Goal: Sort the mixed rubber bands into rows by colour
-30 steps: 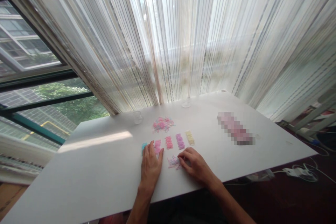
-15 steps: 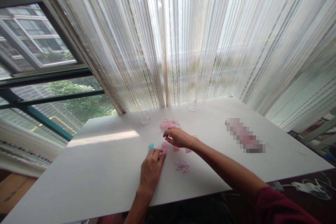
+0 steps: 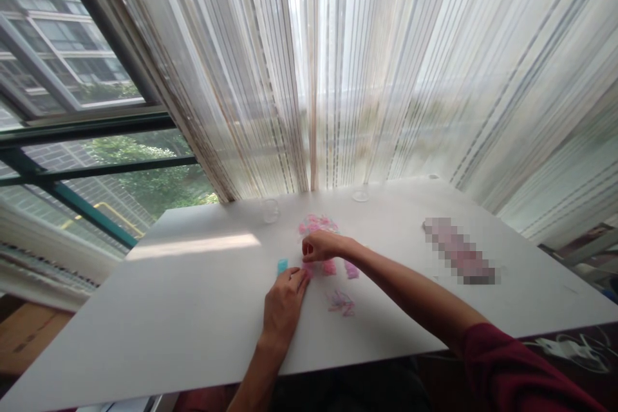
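Observation:
My left hand (image 3: 284, 299) rests on the table, fingers stretched forward, fingertips at the near edge of a small pink group of pieces (image 3: 308, 266). Right above that group, my right hand (image 3: 319, 246) has thumb and fingers pinched together; whatever is between them is too small to make out. A blue group (image 3: 282, 266) lies just left, beyond my left fingers. To the right are a reddish-pink group (image 3: 329, 268) and a purple group (image 3: 352, 270). Behind my right hand spreads a pile of mostly pink bits (image 3: 316, 224). Nearer me lies a loose heap of pastel, stick-like pieces (image 3: 341, 303).
A clear round container (image 3: 271, 210) stands at the back left of the white table (image 3: 203, 315), and a clear flat dish or lid (image 3: 360, 196) at the back. A pixelated pinkish long object (image 3: 458, 251) lies at the right. Sheer curtains (image 3: 338, 77) hang behind the table.
My right hand has come down to the pink group and its fingers have closed into a pinch. My left hand stays beside that group. The whole view has shifted slightly.

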A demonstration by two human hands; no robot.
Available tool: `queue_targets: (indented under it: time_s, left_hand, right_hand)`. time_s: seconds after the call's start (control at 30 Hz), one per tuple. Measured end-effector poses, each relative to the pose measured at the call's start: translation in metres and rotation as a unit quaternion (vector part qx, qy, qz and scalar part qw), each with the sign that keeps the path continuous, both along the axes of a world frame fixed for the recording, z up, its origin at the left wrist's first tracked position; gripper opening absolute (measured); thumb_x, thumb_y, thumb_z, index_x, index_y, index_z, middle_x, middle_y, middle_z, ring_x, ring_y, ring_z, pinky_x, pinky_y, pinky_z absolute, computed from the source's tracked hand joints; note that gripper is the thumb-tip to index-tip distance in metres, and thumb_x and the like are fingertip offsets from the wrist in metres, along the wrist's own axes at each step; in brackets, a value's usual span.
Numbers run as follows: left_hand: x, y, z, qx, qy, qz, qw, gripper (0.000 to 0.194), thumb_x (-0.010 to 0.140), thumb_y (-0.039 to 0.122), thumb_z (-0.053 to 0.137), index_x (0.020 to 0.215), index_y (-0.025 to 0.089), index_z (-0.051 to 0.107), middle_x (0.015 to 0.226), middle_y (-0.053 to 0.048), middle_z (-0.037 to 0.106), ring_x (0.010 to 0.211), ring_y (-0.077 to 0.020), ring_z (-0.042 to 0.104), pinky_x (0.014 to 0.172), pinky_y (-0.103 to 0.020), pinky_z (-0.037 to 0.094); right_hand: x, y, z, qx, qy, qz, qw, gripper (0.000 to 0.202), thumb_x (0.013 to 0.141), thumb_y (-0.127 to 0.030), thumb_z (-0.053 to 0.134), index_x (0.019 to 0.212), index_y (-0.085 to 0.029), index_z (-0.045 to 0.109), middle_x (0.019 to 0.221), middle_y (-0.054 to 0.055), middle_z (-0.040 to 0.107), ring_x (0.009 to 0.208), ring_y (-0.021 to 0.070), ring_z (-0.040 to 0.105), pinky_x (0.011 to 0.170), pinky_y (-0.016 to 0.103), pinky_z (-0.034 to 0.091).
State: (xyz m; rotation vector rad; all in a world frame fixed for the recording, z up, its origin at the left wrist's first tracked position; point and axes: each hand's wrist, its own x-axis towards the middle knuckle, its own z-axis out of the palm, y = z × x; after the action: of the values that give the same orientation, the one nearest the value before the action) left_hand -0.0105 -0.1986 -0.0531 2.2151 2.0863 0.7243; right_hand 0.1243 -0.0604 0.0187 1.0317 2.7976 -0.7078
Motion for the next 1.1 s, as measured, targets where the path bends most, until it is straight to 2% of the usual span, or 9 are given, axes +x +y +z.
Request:
queue_targets:
  time_s: [0.23,0.53,0.73,0.9,1.0,1.1]
  left_hand:
    - [-0.001,0.002,-0.003,0.016,0.005,-0.012,1.0,0.021,0.1,0.025,0.055,0.106,0.025,0.074,0.11,-0.005,0.074,0.094,-0.0201,0.072,0.082,-0.03,0.059]
    - [-0.003,0.001,-0.007,0.041,-0.012,-0.017,0.999,0.021,0.099,0.024,0.055,0.108,0.027,0.074,0.111,-0.004,0.073,0.089,-0.0181,0.072,0.078,-0.028,0.058]
    - [-0.003,-0.001,-0.009,0.049,-0.007,-0.026,0.998,0.022,0.1,0.024,0.053,0.112,0.025,0.071,0.114,-0.005,0.071,0.084,-0.0169,0.071,0.075,-0.028,0.059]
    - [-0.004,-0.006,-0.009,0.083,-0.025,-0.032,0.996,0.023,0.101,0.025,0.049,0.113,0.023,0.068,0.111,-0.006,0.07,0.089,-0.0192,0.071,0.078,-0.031,0.059]
    - [-0.002,-0.014,-0.005,0.092,-0.055,-0.048,0.993,0.025,0.103,0.028,0.045,0.11,0.022,0.067,0.107,-0.007,0.07,0.087,-0.0196,0.071,0.078,-0.032,0.059]
    - [0.006,-0.022,0.0,0.082,-0.084,-0.077,0.99,0.027,0.104,0.032,0.044,0.104,0.023,0.069,0.1,-0.006,0.07,0.079,-0.018,0.07,0.075,-0.03,0.059]
  right_hand:
    - [-0.001,-0.005,-0.003,-0.005,0.013,-0.006,1.0,0.021,0.082,-0.018,0.074,0.102,-0.018,0.079,0.091,0.003,0.081,0.076,0.0152,0.072,0.058,0.019,0.043]
    - [0.002,-0.004,-0.007,0.007,0.041,0.007,0.999,0.014,0.083,-0.02,0.072,0.094,-0.017,0.081,0.083,0.003,0.08,0.07,0.0147,0.069,0.056,0.019,0.041]
    - [0.007,-0.003,-0.013,0.03,0.092,0.007,0.995,0.013,0.083,-0.016,0.07,0.091,-0.016,0.08,0.081,0.004,0.079,0.07,0.0152,0.067,0.059,0.021,0.041]
    - [0.035,-0.018,-0.005,0.064,0.176,-0.016,0.982,0.014,0.086,-0.012,0.067,0.093,-0.016,0.078,0.086,0.006,0.077,0.076,0.0165,0.067,0.07,0.024,0.046]
    - [0.065,-0.043,-0.002,0.086,0.23,-0.056,0.968,0.014,0.091,-0.013,0.062,0.095,-0.015,0.075,0.088,0.007,0.075,0.08,0.0171,0.066,0.076,0.026,0.049]
    - [0.092,-0.077,-0.011,0.09,0.269,-0.097,0.954,0.014,0.094,-0.016,0.059,0.093,-0.017,0.073,0.085,0.005,0.073,0.075,0.0156,0.065,0.073,0.026,0.051]
